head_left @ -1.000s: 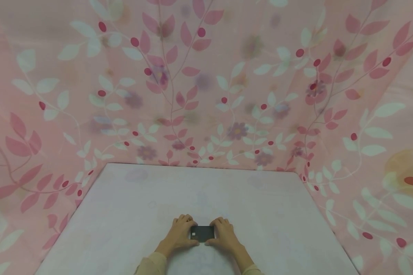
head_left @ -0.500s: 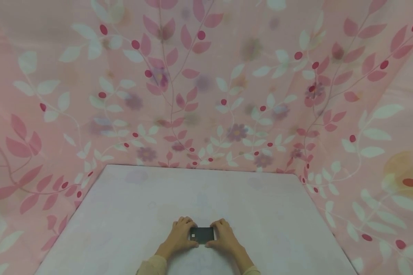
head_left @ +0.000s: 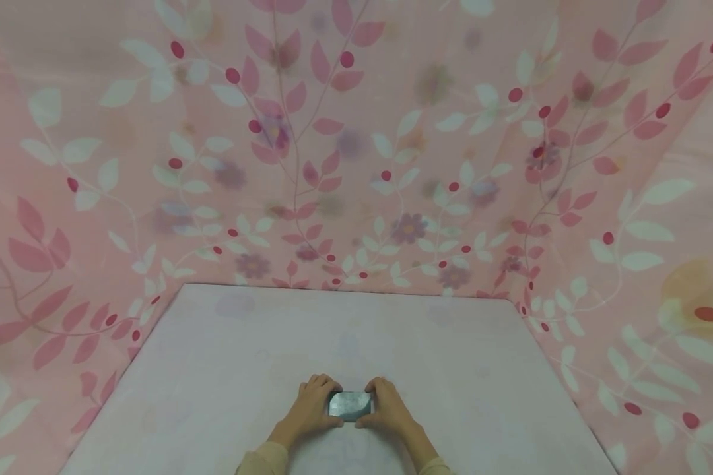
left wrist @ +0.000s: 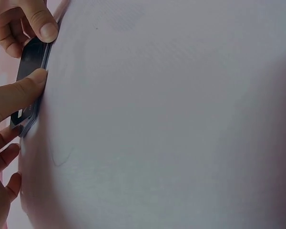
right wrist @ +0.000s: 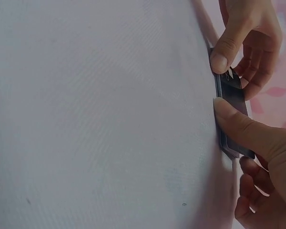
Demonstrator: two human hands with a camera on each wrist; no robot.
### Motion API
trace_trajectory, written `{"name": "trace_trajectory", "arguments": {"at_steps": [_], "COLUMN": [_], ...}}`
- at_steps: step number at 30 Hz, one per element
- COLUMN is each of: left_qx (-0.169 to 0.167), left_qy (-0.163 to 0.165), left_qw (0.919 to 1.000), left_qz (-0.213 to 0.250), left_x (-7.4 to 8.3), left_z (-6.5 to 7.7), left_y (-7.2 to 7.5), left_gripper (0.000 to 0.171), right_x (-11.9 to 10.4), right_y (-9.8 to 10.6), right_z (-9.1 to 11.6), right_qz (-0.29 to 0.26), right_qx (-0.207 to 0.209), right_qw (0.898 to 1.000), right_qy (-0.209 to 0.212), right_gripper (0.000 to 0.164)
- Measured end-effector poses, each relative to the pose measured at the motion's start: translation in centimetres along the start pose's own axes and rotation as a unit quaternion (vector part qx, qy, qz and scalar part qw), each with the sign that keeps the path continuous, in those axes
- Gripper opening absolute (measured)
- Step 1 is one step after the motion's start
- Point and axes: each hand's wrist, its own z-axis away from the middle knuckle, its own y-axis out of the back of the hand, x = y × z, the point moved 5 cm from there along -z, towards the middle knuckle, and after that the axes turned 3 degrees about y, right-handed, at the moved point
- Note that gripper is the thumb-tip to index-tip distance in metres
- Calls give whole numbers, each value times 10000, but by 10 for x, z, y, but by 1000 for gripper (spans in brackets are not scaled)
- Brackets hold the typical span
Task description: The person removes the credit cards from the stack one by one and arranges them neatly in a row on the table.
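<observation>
I see both forearms (head_left: 280, 434) coming in low on head cam, angled toward each other. Left hand (head_left: 313, 406) and right hand (head_left: 390, 406) are near-mirrored, both gripping, thumb tips pointing inward with a narrow gap between. Wrists (head_left: 291, 422) look roughly in line with the arms. On left wrist cam, I've got left thumb (left wrist: 21, 94) extended, lower fingers (left wrist: 8, 156) bent. On right wrist cam, right thumb (right wrist: 245, 128) is nearly straight, lower fingers (right wrist: 251, 191) curled.
</observation>
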Motion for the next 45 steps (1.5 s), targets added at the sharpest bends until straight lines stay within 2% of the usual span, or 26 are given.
{"name": "trace_trajectory", "arguments": {"at_steps": [5,10,12,17,19,22,26,29,34,45], "left_qx": [82,77,26,-62,-59,15,328,555,748,620], "left_qy": [10,42,111,339,359,277,70,-68,-98,378], "left_qw": [9999,9998,9995,9950,9939,9951,9965,9967,9966,9968], "left_qz": [98,161,295,937,1042,947,763,581,328,332], "left_x": [-2,-7,-8,-10,-9,-9,-10,-14,-24,-43], "left_z": [0,1,1,4,4,4,3,0,-3,-12], "left_y": [-1,-3,-3,5,10,17,31,41,56,86], "left_gripper": [54,58,61,66,66,64,59,56,56,57], "right_x": [-1,-9,-11,-15,-16,-20,-30,-38,-52,-72], "right_y": [1,5,6,8,8,7,6,5,5,0], "right_z": [0,1,1,1,1,1,-2,-7,-19,-48], "right_qz": [-325,123,215,2,-119,-194,-114,61,251,431], "right_qx": [-88,-177,-116,249,391,591,722,731,701,641], "right_qw": [9994,9993,9989,9973,9957,9926,9893,9889,9881,9828], "right_qy": [27,319,399,691,835,1043,1263,1290,1343,1676], "right_gripper": [69,67,64,62,61,59,61,64,65,62]}}
